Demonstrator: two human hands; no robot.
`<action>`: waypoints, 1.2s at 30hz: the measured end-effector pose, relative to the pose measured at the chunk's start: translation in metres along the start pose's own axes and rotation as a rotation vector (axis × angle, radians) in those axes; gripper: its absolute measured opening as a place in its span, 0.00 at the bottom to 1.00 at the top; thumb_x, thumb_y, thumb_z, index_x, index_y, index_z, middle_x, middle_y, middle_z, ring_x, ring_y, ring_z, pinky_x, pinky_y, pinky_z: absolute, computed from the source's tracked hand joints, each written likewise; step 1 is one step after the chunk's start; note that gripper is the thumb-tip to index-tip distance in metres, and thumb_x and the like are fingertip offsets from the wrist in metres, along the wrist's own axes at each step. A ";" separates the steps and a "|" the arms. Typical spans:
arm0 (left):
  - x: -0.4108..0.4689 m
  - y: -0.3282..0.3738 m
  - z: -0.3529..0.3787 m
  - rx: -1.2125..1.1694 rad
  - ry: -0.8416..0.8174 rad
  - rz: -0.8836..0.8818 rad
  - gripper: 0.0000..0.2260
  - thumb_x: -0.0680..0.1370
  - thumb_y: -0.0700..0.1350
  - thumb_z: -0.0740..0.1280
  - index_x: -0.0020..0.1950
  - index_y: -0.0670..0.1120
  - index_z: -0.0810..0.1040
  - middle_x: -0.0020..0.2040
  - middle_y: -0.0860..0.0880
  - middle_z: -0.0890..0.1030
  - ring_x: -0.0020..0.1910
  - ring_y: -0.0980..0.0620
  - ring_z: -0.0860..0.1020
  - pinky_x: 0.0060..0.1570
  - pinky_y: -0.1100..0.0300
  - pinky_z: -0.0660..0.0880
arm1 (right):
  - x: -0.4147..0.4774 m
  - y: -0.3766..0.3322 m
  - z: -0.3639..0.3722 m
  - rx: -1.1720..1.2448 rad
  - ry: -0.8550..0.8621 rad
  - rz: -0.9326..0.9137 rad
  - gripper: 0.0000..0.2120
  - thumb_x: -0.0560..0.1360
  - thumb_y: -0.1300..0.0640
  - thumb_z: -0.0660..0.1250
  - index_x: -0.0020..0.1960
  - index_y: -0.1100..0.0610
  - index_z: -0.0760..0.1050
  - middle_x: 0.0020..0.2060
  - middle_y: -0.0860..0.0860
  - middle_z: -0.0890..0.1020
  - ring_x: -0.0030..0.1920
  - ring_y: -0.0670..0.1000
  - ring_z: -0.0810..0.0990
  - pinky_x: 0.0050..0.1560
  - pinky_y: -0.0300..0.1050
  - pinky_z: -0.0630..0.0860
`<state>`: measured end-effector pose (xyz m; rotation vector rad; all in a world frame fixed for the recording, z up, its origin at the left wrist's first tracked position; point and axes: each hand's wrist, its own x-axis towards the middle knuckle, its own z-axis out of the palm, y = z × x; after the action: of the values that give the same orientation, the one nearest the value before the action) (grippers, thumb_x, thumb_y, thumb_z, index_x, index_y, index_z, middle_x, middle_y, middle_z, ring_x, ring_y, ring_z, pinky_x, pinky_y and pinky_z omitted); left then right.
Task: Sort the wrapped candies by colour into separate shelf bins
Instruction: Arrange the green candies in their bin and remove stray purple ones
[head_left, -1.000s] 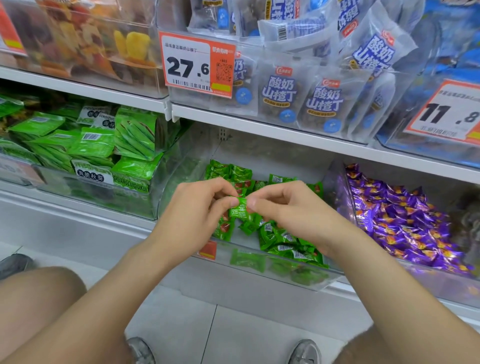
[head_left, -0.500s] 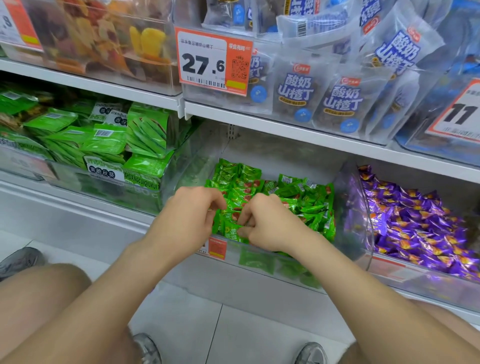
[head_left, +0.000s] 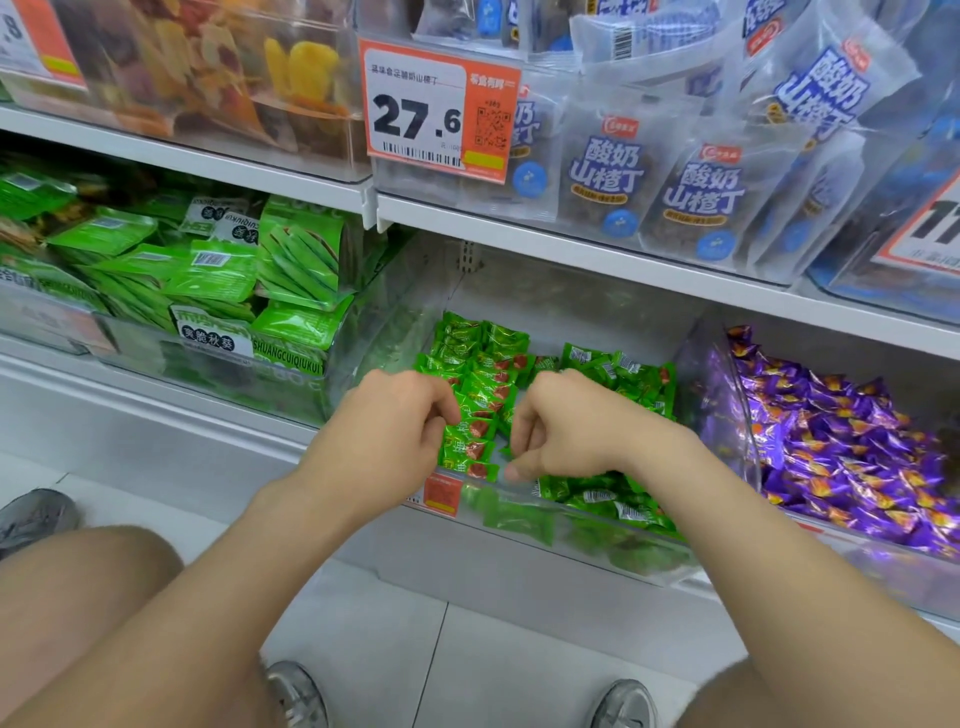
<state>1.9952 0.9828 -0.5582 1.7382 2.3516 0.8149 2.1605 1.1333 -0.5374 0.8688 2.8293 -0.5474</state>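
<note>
our left hand and right hand pinch with curled fingers at the small green crinkly-wrapped candies rowed in the clear plastic shelf bin. they look light and slick, best taken by the wrapper ends; a low white shop shelf carries the bin, with purple foil-wrapped candies alongside

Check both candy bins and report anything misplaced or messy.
No stray colours: green candies fill the middle bin, purple candies the right bin. Only oddity: the green ones lie in neat rows at left, jumbled at right.
</note>
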 end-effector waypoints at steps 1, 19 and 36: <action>-0.001 0.000 0.001 0.005 -0.008 -0.002 0.10 0.79 0.42 0.67 0.50 0.55 0.84 0.41 0.56 0.84 0.32 0.58 0.77 0.40 0.59 0.77 | -0.002 0.003 0.002 -0.008 -0.063 -0.022 0.11 0.68 0.47 0.83 0.44 0.51 0.86 0.35 0.43 0.86 0.39 0.40 0.83 0.45 0.42 0.82; 0.002 0.015 0.004 -0.167 -0.115 0.222 0.14 0.79 0.45 0.74 0.63 0.58 0.82 0.57 0.62 0.82 0.55 0.65 0.79 0.58 0.64 0.76 | -0.016 0.023 -0.012 0.254 0.055 -0.028 0.09 0.75 0.53 0.78 0.54 0.51 0.86 0.42 0.45 0.87 0.44 0.42 0.85 0.45 0.37 0.77; 0.002 0.010 0.002 -0.195 0.087 0.078 0.06 0.81 0.42 0.69 0.53 0.53 0.82 0.42 0.57 0.82 0.39 0.58 0.81 0.44 0.52 0.81 | -0.018 0.008 0.001 0.315 0.138 -0.005 0.10 0.75 0.52 0.79 0.52 0.49 0.81 0.42 0.50 0.85 0.38 0.47 0.86 0.50 0.50 0.84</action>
<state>2.0035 0.9877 -0.5549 1.7550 2.1815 1.1128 2.1803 1.1299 -0.5363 0.9840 2.9145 -0.9911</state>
